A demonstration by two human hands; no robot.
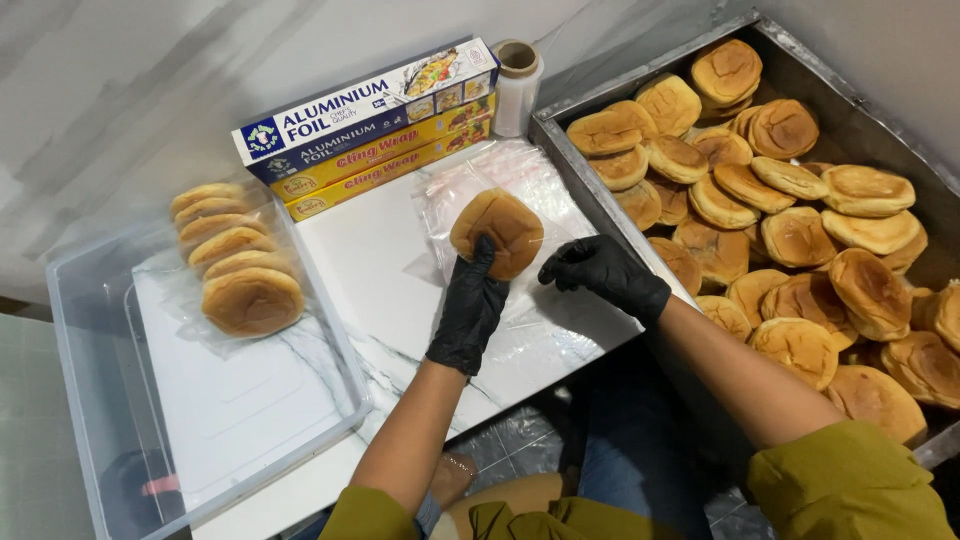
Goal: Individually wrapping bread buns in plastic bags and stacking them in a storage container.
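Three long wrap boxes [370, 125] beside a film roll [517, 85]; the clear tub [90, 400] holds seemingly bagged buns [235, 260].

Pretty evenly lit from overhead, kinda warm and bright. Soft shadows sit under the hands on the white table [400, 270], and there's a bit of glare off the clear plastic bags [505, 185]. Focus is sharp mid-frame, with slight wide-angle bending toward the edges.
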